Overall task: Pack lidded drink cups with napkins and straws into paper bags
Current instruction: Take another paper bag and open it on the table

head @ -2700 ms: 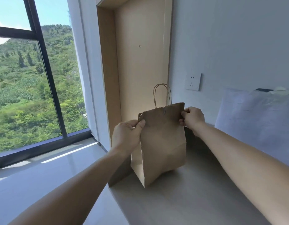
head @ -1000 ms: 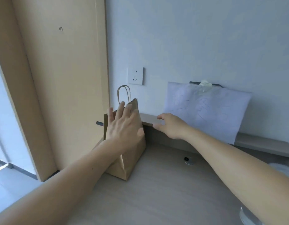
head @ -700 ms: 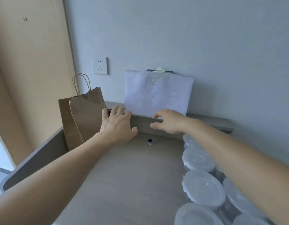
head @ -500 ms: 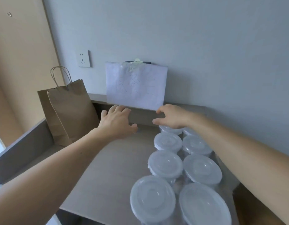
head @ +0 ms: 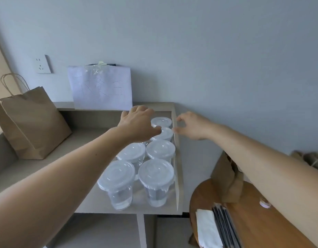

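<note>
Far L: brown bag (head: 35,122) w/ twine handles stands upright on the desk (head: 47,158), near the back ledge. Behind it a wall socket (head: 43,64); next over, a white sheet (head: 101,88) taped to the wall.

L hand (head: 138,124) hangs over the far cups (head: 155,151), palm down, fingers loosely spread, gripping nothing. Can't tell if the thumb touches a lid. Cups are clear, lidded, packed in two rows at the desk's R end, against its side rail.

R hand (head: 192,126) is just past that rail, thumb and forefinger apart and curved, holding nothing.

Far R, lower down: round wood table (head: 262,221) w/ flat bags (head: 226,178) propped at its back; white napkins (head: 206,230) beside dark straws (head: 224,226) at the front.
</note>
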Action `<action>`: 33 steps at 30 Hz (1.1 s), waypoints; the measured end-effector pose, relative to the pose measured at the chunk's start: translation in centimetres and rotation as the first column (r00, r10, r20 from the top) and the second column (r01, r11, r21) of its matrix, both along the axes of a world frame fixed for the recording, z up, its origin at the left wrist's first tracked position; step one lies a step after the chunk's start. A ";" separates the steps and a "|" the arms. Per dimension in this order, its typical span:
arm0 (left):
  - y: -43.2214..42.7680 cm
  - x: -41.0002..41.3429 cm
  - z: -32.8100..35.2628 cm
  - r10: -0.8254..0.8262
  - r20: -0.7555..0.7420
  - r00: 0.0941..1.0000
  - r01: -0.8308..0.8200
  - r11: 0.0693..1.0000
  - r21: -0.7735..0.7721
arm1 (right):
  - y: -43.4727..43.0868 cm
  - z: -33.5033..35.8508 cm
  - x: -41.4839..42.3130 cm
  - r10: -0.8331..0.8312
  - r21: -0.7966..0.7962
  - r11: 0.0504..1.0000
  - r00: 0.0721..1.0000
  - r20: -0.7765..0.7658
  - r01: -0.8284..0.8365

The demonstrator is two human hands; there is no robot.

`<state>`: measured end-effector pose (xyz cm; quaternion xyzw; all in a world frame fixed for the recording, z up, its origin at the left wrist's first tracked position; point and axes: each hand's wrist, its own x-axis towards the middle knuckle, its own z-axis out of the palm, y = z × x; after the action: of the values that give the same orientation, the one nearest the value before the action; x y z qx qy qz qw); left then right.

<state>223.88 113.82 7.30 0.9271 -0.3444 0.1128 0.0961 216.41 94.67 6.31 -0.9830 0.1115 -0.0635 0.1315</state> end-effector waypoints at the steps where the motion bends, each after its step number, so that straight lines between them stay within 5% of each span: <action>1: -0.7 -1.1 -0.3 -0.023 -0.004 1.000 0.023 1.000 -0.003 | -0.4 -0.2 -1.6 -0.028 -0.008 1.000 1.000 -0.007 0.028; 19: -19.2 -16.8 -8.3 -0.330 -0.215 0.919 0.359 0.927 0.112 | -15.2 -8.8 -24.6 -0.385 0.056 0.914 0.903 -0.188 0.401; 33: -31.3 -16.8 -19.4 -0.100 -0.450 0.888 0.198 0.964 0.176 | -30.1 -19.2 -25.1 -0.332 0.185 0.900 0.896 -0.296 0.394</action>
<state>207.13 82.49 -12.10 0.9042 -0.3946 -0.1439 0.0774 191.33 64.60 -12.86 -0.9210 0.3171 0.0551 0.2195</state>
